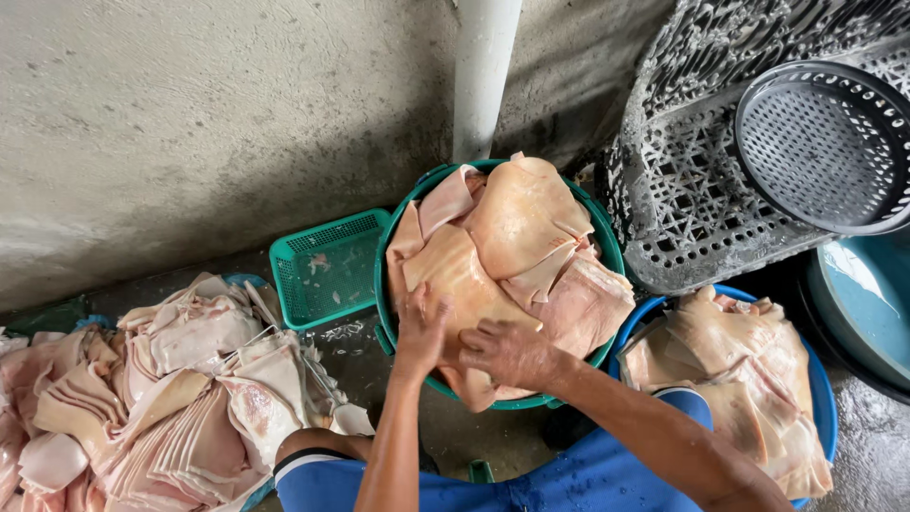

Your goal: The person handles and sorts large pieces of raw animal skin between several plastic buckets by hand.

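Both hands down on the pale skin sheets (512, 251) heaped in a green tub (607, 248) at the centre. Left hand (422, 332) at the tub's near-left side, fingers spread, palm pressed flat on a sheet. Right hand (507, 353) just beside it to the right, fingers loosely curled over the sheet's near edge where it droops over the rim; whether pinching or only pressing, cannot tell. Hands near each other, barely apart. Sheets piled above the rim, overlapping, some folded, pink and cream. At the near right, a blue tub (823, 403) touching the green one, also filled with skin sheets. At the left, a large loose heap of sheets (161, 389) on the floor, well apart from the hands. Between heap and green tub, a small green basket (327, 265), nearly bare inside with a few scraps. Behind the tub, a white pipe (483, 66) rising against a grey wall (190, 123). At the far right, a grey lattice crate (701, 180) leaning, with a round dark perforated tray (820, 142) on it. Wet grey floor (455, 431) near the knees in blue shorts (569, 479).
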